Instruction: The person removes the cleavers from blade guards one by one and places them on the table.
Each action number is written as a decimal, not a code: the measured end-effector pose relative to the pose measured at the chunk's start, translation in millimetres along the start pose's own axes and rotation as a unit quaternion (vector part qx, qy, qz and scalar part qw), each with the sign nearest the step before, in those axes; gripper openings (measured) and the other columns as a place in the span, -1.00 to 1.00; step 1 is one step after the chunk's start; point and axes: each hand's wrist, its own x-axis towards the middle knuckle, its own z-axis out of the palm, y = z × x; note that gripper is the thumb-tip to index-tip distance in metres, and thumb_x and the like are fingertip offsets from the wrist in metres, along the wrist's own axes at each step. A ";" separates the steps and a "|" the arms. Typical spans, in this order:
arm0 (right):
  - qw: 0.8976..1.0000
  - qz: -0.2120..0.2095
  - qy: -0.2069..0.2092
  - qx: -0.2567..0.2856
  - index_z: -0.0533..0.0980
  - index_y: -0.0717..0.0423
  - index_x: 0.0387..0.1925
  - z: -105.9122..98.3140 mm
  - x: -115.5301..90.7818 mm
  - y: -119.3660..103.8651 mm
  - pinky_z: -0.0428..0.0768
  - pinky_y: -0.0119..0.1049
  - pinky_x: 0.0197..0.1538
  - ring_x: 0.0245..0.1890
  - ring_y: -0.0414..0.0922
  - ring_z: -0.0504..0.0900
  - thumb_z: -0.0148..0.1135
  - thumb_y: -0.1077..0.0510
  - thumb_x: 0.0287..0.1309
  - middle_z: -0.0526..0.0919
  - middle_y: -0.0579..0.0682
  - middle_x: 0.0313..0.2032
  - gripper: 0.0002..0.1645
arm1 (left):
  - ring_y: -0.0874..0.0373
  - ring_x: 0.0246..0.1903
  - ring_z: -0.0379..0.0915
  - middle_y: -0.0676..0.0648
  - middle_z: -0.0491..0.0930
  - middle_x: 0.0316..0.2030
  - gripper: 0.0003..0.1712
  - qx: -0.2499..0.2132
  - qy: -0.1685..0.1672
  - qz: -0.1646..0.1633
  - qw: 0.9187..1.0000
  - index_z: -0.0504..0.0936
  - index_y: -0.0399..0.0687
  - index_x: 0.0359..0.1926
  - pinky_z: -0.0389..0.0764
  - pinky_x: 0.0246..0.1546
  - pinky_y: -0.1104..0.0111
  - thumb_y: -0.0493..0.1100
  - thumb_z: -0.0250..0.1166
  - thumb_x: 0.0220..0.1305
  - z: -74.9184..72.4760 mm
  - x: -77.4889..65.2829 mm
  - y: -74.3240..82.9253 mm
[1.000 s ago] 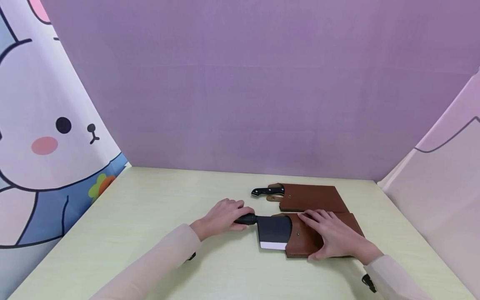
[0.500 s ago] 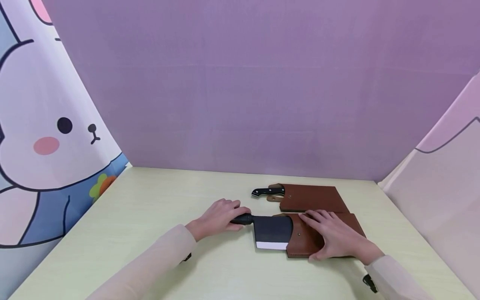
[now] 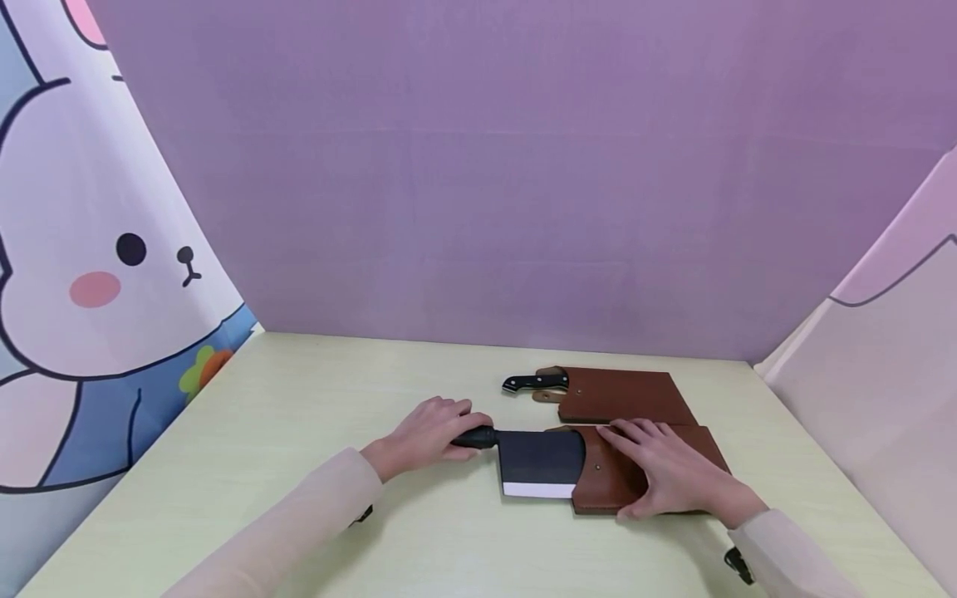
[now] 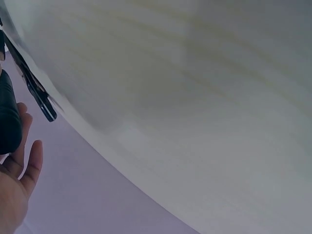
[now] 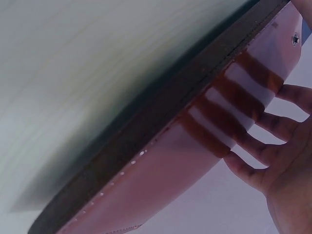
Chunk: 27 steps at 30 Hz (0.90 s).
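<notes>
My left hand [image 3: 426, 432] grips the black handle of a cleaver [image 3: 540, 457] with a dark blade and a bright edge strip. The blade's right part is inside a brown leather sheath [image 3: 594, 492]; the left part shows. Across the sheath rests my right hand [image 3: 665, 469], fingers spread on its top and thumb by its near edge. In the right wrist view, the fingertips touch the leather face of the sheath [image 5: 156, 180]. At the left border of the left wrist view, the cleaver's handle [image 4: 9, 117] shows, only partly in frame.
Behind lies a second brown sheath [image 3: 624, 394], with a black-handled knife [image 3: 534, 382] sticking out on its left. Both sheaths lie on a pale table [image 3: 359, 374]. A purple cloth wall [image 3: 523, 208] rises at the back, with printed cloths on both sides.
My left hand has moved steadily left with the cleaver, and more blade now shows outside the sheath. My right hand and the sheath have stayed almost in place.
</notes>
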 end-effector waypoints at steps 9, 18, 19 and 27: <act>1.000 -0.001 -0.001 -0.002 0.25 0.06 0.28 1.6 -0.2 1.0 0.32 0.12 0.06 0.14 0.10 0.34 0.17 -0.64 -0.46 0.37 0.13 0.18 0.31 | 0.29 -0.47 0.37 0.12 0.44 -0.38 -0.57 -0.008 0.010 0.001 1.000 0.47 0.22 0.01 0.45 -0.37 0.39 0.13 0.25 0.10 -0.2 -6.9 -2.4; 1.000 0.000 0.003 0.004 0.25 0.06 0.28 1.4 -1.0 1.4 0.31 0.14 0.06 0.14 0.10 0.33 0.21 -0.62 -0.46 0.37 0.13 0.18 0.30 | 0.27 -0.43 0.40 0.12 0.46 -0.35 -0.56 -0.007 0.005 -0.006 1.000 0.47 0.22 0.02 0.47 -0.33 0.37 0.12 0.26 0.10 -2.9 -13.9 -6.3; 1.000 0.001 0.002 0.005 0.25 0.06 0.28 1.3 -1.0 1.3 0.31 0.14 0.06 0.14 0.11 0.33 0.21 -0.62 -0.46 0.37 0.13 0.19 0.30 | 0.27 -0.43 0.40 0.12 0.46 -0.35 -0.56 -0.007 0.007 -0.004 1.000 0.48 0.22 0.02 0.47 -0.33 0.36 0.12 0.26 0.09 -3.2 -14.6 -6.8; 1.000 0.007 -0.011 0.009 0.24 0.07 0.28 0.3 -1.0 0.5 0.30 0.15 0.07 0.15 0.11 0.32 0.20 -0.62 -0.46 0.36 0.14 0.19 0.30 | 0.28 -0.46 0.38 0.12 0.44 -0.38 -0.57 -0.011 0.017 0.004 1.000 0.48 0.20 0.00 0.47 -0.34 0.36 0.11 0.28 0.08 -5.8 -19.3 -9.0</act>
